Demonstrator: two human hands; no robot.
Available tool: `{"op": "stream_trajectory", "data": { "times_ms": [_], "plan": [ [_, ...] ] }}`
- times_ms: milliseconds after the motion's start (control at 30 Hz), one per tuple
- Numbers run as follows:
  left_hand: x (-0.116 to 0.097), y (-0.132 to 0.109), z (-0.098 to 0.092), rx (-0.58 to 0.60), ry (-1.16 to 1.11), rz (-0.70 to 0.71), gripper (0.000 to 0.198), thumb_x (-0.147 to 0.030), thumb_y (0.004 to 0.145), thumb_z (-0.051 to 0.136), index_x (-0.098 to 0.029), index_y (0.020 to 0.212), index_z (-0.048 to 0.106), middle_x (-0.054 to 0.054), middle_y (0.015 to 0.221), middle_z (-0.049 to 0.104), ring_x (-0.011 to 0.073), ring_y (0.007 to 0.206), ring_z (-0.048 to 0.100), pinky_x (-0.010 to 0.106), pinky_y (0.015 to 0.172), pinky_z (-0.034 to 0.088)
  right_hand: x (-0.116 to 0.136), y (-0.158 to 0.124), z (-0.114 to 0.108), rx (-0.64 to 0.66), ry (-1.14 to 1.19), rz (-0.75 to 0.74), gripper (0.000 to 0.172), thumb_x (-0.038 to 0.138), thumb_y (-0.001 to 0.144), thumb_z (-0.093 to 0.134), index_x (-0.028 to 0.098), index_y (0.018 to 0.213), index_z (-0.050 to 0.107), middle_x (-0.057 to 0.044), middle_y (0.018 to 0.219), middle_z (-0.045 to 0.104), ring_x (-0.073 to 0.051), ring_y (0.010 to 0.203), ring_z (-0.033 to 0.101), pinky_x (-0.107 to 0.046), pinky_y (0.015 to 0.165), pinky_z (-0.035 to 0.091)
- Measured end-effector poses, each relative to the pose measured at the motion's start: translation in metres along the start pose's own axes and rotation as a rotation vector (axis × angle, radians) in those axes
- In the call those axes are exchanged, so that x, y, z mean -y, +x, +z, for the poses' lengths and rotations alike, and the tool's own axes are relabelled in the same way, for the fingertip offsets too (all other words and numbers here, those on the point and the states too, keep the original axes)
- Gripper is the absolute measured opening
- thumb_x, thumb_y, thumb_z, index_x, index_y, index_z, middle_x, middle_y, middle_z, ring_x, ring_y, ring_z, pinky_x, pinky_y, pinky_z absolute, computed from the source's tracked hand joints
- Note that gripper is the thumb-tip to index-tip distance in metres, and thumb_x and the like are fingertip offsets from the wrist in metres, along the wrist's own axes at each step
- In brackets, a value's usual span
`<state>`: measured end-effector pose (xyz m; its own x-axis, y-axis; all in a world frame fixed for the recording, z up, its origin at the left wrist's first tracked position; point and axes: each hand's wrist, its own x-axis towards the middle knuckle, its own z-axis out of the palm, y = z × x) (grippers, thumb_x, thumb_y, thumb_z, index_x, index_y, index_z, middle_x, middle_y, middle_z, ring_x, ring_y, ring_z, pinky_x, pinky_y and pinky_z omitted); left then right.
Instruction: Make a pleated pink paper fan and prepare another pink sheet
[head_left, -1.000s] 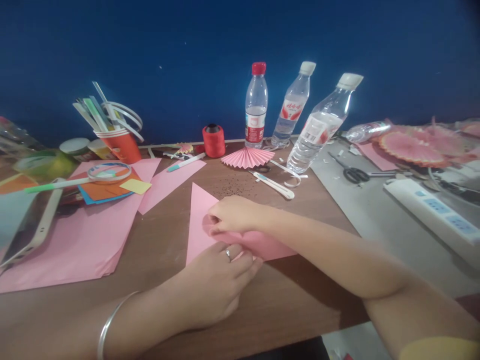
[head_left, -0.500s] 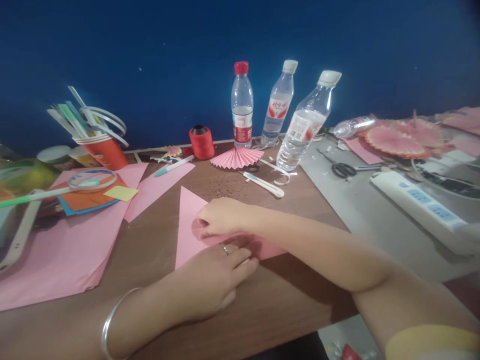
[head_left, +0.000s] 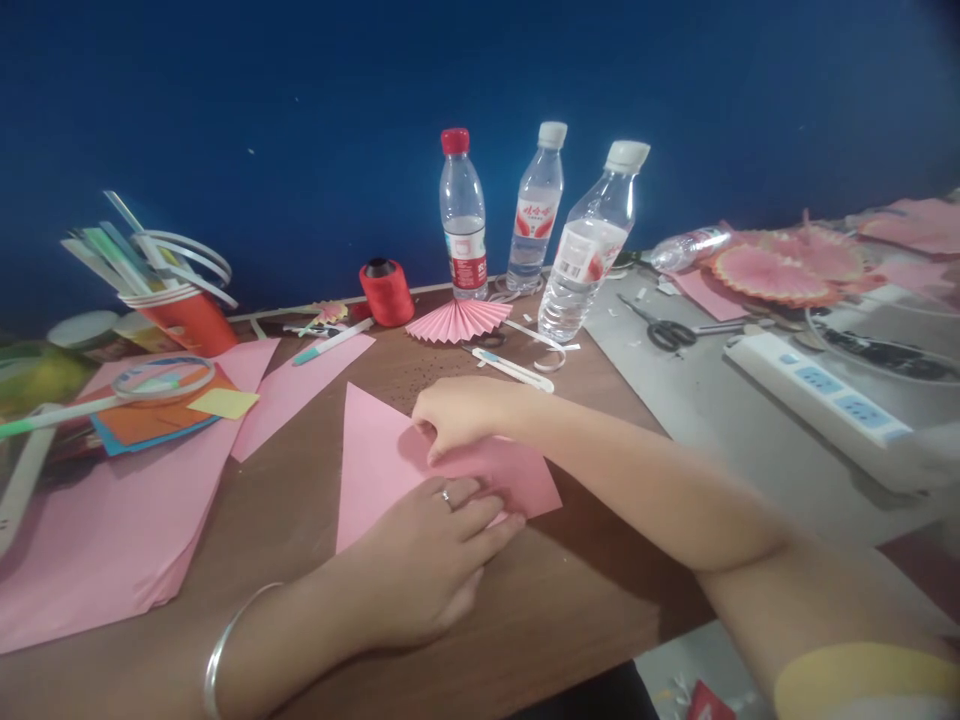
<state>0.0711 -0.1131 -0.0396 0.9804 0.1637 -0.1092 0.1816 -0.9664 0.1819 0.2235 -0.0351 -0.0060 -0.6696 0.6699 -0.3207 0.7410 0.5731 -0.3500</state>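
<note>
A folded sheet of pink paper [head_left: 379,470] lies on the brown table in front of me, partly covered by both hands. My left hand [head_left: 442,550] rests flat across its near edge, palm down with fingers extended; a ring and a bracelet show on it. At the paper's far edge, my right hand [head_left: 469,415] is curled, knuckles up and thumb pointing down onto the sheet. Its fingertips are hidden, so I cannot tell whether they pinch anything. Just beyond the hands are a white utility knife [head_left: 514,370] and a pleated pink paper fan [head_left: 459,320].
Behind the fan stand a red-capped bottle [head_left: 465,220] and two white-capped ones, near a red thread spool [head_left: 386,295]. Pink sheets [head_left: 97,540] and a red cup [head_left: 187,320] of sticks are left. Scissors [head_left: 667,332] and a power strip [head_left: 825,390] lie right.
My right hand has slid rightward along the paper's far edge, uncovering more of its left part. The left hand stays almost in place. The view has shifted slightly right.
</note>
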Motion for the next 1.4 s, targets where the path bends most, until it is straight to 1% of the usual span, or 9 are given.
{"op": "stream_trajectory", "data": {
  "times_ms": [200, 333, 500, 633, 867, 1033, 1133, 1267, 1400],
  "plan": [
    [-0.009, 0.021, -0.01, 0.008, 0.06, -0.062, 0.043, -0.034, 0.086, 0.043, -0.02, 0.126, 0.046, 0.006, 0.1, 0.057, 0.0271, 0.087, 0.05, 0.047, 0.079, 0.041, 0.002, 0.001, 0.001, 0.041, -0.004, 0.062, 0.023, 0.037, 0.072, 0.058, 0.016, 0.079, 0.064, -0.003, 0.073, 0.065, -0.015, 0.06, 0.054, -0.026, 0.054, 0.035],
    [-0.012, 0.031, -0.012, 0.008, 0.089, -0.083, 0.038, -0.039, 0.084, 0.044, -0.019, 0.116, 0.053, 0.007, 0.096, 0.057, 0.028, 0.085, 0.051, 0.046, 0.071, 0.042, 0.001, 0.002, 0.002, 0.051, -0.011, 0.067, 0.026, 0.041, 0.07, 0.06, 0.016, 0.077, 0.064, -0.004, 0.074, 0.065, -0.017, 0.058, 0.055, -0.026, 0.051, 0.034],
    [-0.003, 0.026, -0.001, -0.043, -0.046, -0.035, 0.045, -0.037, 0.088, 0.041, -0.021, 0.13, 0.043, 0.009, 0.128, 0.051, 0.0293, 0.117, 0.044, 0.047, 0.093, 0.035, -0.003, 0.007, 0.007, 0.051, -0.022, 0.049, 0.024, 0.042, 0.07, 0.061, 0.02, 0.08, 0.063, -0.002, 0.076, 0.066, -0.017, 0.062, 0.056, -0.025, 0.052, 0.035],
    [0.005, 0.022, 0.004, -0.051, -0.2, 0.003, 0.06, -0.045, 0.089, 0.04, -0.019, 0.141, 0.026, 0.01, 0.13, 0.052, 0.0286, 0.122, 0.042, 0.047, 0.1, 0.031, -0.004, 0.01, 0.01, 0.03, -0.065, 0.031, 0.025, 0.044, 0.068, 0.063, 0.021, 0.076, 0.061, -0.002, 0.075, 0.065, -0.017, 0.062, 0.055, -0.024, 0.049, 0.032],
    [0.015, -0.003, -0.001, -0.246, -0.456, 0.132, 0.033, -0.018, 0.091, 0.033, -0.016, 0.117, 0.053, 0.007, 0.118, 0.061, 0.0162, 0.114, 0.052, 0.027, 0.097, 0.04, 0.0, 0.008, 0.012, -0.006, -0.107, 0.037, 0.025, 0.045, 0.07, 0.062, 0.022, 0.08, 0.062, -0.001, 0.08, 0.065, -0.017, 0.065, 0.057, -0.024, 0.046, 0.028],
    [0.015, -0.056, 0.0, -0.292, -0.084, -0.27, 0.03, -0.011, 0.087, 0.035, -0.016, 0.103, 0.06, 0.009, 0.106, 0.066, 0.0202, 0.105, 0.058, 0.033, 0.09, 0.047, 0.006, 0.007, 0.011, 0.003, -0.089, 0.065, 0.022, 0.042, 0.07, 0.064, 0.022, 0.076, 0.06, 0.0, 0.079, 0.065, -0.017, 0.07, 0.058, -0.023, 0.047, 0.028],
    [0.015, -0.079, 0.004, -0.193, 0.041, -0.512, 0.038, -0.016, 0.088, 0.038, -0.014, 0.123, 0.051, 0.012, 0.128, 0.056, 0.0228, 0.116, 0.052, 0.037, 0.095, 0.045, 0.007, 0.005, 0.009, 0.019, -0.093, 0.078, 0.02, 0.04, 0.072, 0.064, 0.021, 0.078, 0.061, -0.001, 0.081, 0.065, -0.017, 0.073, 0.059, -0.022, 0.05, 0.03],
    [0.021, -0.09, 0.01, -0.061, 0.076, -0.58, 0.059, -0.027, 0.088, 0.042, -0.014, 0.143, 0.023, 0.01, 0.148, 0.027, 0.0249, 0.133, 0.03, 0.041, 0.106, 0.032, 0.014, 0.001, 0.013, -0.054, -0.132, 0.067, 0.019, 0.036, 0.074, 0.064, 0.019, 0.083, 0.062, -0.004, 0.085, 0.066, -0.019, 0.076, 0.06, -0.025, 0.056, 0.037],
    [0.038, -0.093, 0.02, -0.089, 0.089, -0.583, 0.054, -0.025, 0.091, 0.036, -0.013, 0.142, 0.026, 0.012, 0.148, 0.027, 0.0234, 0.136, 0.026, 0.043, 0.109, 0.026, 0.036, 0.007, 0.035, -0.399, -0.14, -0.044, 0.022, 0.021, 0.09, 0.042, 0.015, 0.099, 0.061, -0.008, 0.102, 0.065, -0.02, 0.097, 0.058, -0.031, 0.079, 0.043]
  ]
}}
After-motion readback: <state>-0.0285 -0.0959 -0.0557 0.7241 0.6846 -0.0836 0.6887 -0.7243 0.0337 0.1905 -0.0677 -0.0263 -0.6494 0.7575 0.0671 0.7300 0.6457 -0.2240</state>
